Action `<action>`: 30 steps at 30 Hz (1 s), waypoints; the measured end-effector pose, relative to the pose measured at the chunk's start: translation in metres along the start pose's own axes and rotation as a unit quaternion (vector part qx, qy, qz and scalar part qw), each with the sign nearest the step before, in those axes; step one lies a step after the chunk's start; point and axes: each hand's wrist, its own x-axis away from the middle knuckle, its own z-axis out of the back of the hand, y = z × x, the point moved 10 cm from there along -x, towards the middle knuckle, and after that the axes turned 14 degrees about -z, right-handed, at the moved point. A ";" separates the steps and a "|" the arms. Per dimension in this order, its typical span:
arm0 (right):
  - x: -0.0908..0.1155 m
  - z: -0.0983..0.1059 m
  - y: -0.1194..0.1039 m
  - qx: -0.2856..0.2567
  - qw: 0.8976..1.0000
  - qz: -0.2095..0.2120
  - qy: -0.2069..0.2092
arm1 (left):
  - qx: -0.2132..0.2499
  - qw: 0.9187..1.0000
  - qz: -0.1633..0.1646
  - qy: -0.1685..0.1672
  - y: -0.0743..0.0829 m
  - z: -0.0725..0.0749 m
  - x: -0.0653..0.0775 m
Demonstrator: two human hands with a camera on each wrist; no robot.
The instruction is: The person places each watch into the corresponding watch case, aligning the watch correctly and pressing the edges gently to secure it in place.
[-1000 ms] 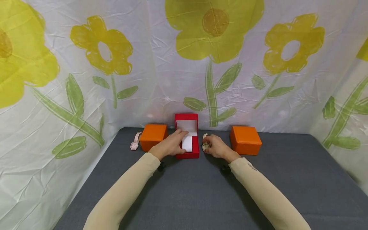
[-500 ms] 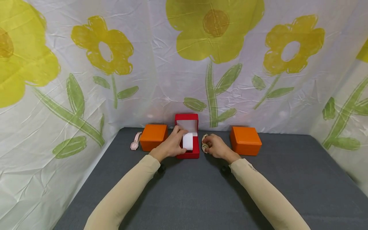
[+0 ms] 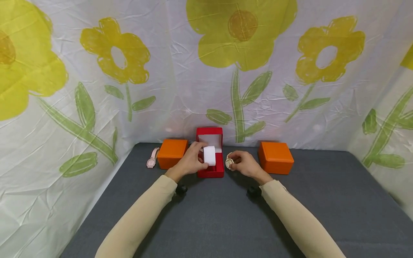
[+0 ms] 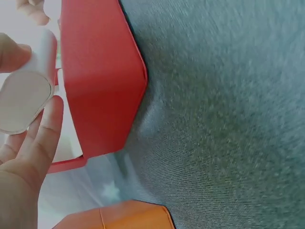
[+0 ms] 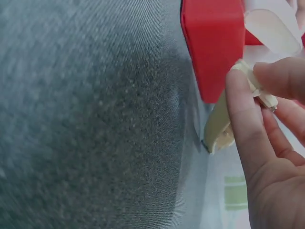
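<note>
In the middle at the back of the table stands a red watch box (image 3: 219,165) with its lid raised. My left hand (image 3: 187,162) grips a white watch cushion (image 3: 209,156) between thumb and fingers, over the box. The left wrist view shows the cushion's rounded end (image 4: 24,98) above the red wall. Just right of the box, my right hand (image 3: 246,165) pinches a cream-strapped wristwatch (image 3: 229,163), its dial facing me in the head view. From the right wrist, the strap (image 5: 219,119) hangs down past the fingers.
An orange box (image 3: 173,153) stands left of the red one, with a pink wristwatch (image 3: 151,162) lying beside it. Another orange box (image 3: 275,157) is to the right of my right hand. A flower-printed cloth (image 3: 180,89) hangs behind the dark table (image 3: 213,218).
My left hand has lifted the white cushion up from the red box. The right hand has raised the cream watch slightly and turned its dial toward me.
</note>
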 end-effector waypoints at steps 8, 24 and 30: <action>0.015 0.009 -0.012 -0.067 0.997 0.037 0.007 | 0.076 0.996 0.042 0.023 0.009 -0.001 0.010; 0.044 0.012 -0.038 -0.175 0.980 0.088 -0.034 | 0.162 0.983 0.062 0.057 0.031 -0.018 0.023; 0.050 0.007 -0.046 -0.187 0.974 0.107 -0.066 | 0.176 0.981 0.061 0.049 0.060 -0.011 0.024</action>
